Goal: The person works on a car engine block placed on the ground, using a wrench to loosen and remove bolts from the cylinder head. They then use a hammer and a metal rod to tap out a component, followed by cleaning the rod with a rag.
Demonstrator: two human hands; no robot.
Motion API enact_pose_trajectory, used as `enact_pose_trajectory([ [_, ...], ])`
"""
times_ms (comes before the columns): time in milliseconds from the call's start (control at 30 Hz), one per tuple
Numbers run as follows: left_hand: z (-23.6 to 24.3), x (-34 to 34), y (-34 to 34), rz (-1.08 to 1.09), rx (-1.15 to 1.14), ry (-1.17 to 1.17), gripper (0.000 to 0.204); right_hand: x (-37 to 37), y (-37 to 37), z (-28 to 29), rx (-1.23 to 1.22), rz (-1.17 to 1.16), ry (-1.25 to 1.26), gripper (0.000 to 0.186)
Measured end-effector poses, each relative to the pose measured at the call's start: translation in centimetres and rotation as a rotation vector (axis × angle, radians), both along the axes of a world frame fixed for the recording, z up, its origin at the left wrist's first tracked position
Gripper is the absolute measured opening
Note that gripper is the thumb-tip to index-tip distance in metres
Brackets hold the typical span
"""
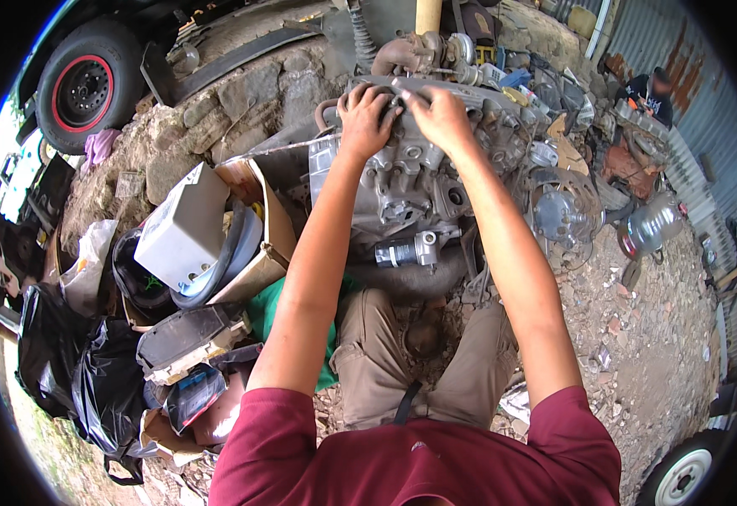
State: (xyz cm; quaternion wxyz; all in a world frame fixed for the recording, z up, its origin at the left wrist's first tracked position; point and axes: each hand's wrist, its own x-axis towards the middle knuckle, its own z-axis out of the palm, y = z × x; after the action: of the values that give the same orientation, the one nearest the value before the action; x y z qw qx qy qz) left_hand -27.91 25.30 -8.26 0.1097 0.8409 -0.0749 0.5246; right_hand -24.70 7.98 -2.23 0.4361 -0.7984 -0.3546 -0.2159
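A grey metal engine (402, 181) lies in front of my knees, with ports and bolt bosses facing me. Both my arms reach out over it to its far upper edge. My left hand (367, 121) is bent over that edge, its fingers curled and its thumb pointing inward. Close beside it, my right hand (437, 116) is closed, with the index finger and thumb toward the left hand. A small dark part (394, 102) shows between them; I cannot make out its kind. A cylindrical filter (398, 251) with a metal fitting sticks out of the engine's near side.
To the left are a cardboard box (277, 226) with a grey metal housing (184, 223), and black plastic bags (102, 371). A stone wall (170, 160) and a vehicle wheel (86, 88) stand beyond. Right are a clear plastic jug (651, 226), scattered parts and another person (648, 94).
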Motion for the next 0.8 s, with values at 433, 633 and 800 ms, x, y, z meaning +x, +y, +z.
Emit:
enact_pose_trajectory([
  [433, -0.3, 0.6, 1.3, -0.011, 0.052, -0.013, 0.034, -0.2, 0.3, -0.3, -0.046, -0.060, -0.016, 0.029],
  [633, 0.2, 0.1, 1.7, -0.044, 0.079, 0.050, 0.036, -0.4, -0.4, -1.3, -0.080, -0.068, -0.035, 0.024],
  [800, 1.9, -0.7, 1.4, -0.069, 0.022, 0.209, 0.037, -1.2, -1.4, -2.3, -0.066, -0.113, -0.055, 0.021],
])
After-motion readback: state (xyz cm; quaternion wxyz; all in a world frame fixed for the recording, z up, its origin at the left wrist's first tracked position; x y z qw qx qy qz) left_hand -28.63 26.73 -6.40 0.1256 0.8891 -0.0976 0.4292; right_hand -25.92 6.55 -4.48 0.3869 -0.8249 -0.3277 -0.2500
